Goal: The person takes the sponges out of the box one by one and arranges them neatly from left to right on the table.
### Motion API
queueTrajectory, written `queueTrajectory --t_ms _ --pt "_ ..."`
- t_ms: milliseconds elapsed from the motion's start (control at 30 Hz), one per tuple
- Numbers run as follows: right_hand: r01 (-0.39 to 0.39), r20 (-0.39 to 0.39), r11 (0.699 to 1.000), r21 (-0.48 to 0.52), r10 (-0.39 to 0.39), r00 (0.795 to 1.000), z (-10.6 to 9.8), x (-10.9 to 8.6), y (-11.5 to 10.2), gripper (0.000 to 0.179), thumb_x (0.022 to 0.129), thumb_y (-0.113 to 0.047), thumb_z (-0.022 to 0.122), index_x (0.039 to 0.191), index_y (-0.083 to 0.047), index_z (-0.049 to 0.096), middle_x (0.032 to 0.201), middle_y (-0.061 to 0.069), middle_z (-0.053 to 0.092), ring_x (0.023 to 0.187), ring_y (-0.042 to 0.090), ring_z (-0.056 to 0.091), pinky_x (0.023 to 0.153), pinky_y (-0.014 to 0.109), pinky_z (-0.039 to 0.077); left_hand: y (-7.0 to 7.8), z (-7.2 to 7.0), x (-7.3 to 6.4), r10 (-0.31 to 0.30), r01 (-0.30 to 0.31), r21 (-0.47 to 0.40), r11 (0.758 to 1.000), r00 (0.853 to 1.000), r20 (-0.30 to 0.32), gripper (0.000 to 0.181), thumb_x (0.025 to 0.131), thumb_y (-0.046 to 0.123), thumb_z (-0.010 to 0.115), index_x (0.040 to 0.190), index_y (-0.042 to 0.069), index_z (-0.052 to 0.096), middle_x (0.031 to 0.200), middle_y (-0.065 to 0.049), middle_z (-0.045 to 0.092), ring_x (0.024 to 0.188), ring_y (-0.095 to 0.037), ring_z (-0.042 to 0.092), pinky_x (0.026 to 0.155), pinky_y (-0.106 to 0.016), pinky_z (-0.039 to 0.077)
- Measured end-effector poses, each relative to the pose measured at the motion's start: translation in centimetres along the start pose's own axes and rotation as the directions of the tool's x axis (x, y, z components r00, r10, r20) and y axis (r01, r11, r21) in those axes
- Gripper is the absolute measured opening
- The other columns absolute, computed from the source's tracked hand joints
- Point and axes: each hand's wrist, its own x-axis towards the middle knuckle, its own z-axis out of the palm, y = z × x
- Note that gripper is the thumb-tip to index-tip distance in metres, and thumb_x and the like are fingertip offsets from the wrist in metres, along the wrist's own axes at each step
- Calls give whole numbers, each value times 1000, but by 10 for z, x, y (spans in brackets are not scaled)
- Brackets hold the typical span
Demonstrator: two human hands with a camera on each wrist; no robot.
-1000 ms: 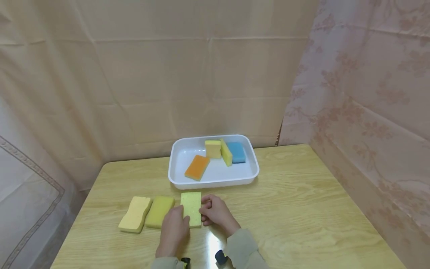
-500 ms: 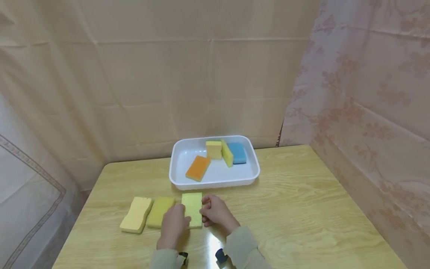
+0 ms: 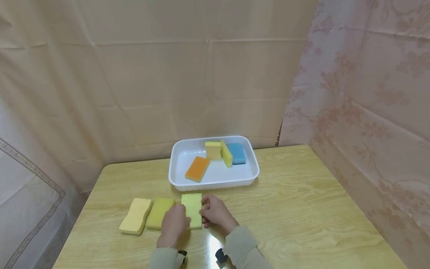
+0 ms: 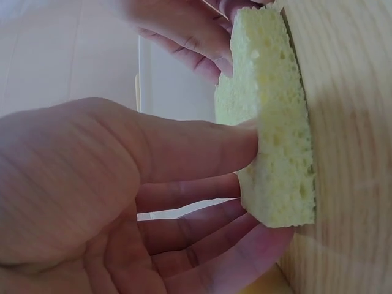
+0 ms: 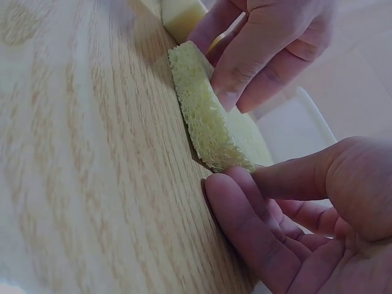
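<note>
A pale yellow-green sponge lies flat on the table, between both hands. My left hand holds its left side, the thumb on the top face and the fingers along the edge, as the left wrist view shows on the sponge. My right hand has its thumb and curled fingertips at the right edge; in the right wrist view they pinch the near corner of the sponge. To the left lie a darker yellow sponge and a wavy-sided light yellow sponge.
Behind the hands stands a white tray with an orange-topped sponge, a blue sponge, an upright yellow sponge and a pale yellow sponge. A beige curtain hangs along the table's back edge.
</note>
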Motion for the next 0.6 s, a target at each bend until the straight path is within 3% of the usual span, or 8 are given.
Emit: queueTrajectory --t_ms 367,600 --pt "13 16 1000 -16 -12 1000 -1 -1 0 25 93 5 66 114 -3 54 82 10 62 56 17 60 48 31 57 -1 -5 4 21 -22 21 1000 999 35 24 79 4 77 68 5 56 63 -3 51 56 -21 50 50 -35 44" --pt "1 65 999 -54 3 998 -7 -7 -10 32 92 1 67 123 -4 56 86 10 63 63 21 63 51 34 58 -3 -14 4 18 -20 36 999 999 47 31 79 5 78 64 9 51 60 -2 48 54 -20 47 48 -32 40"
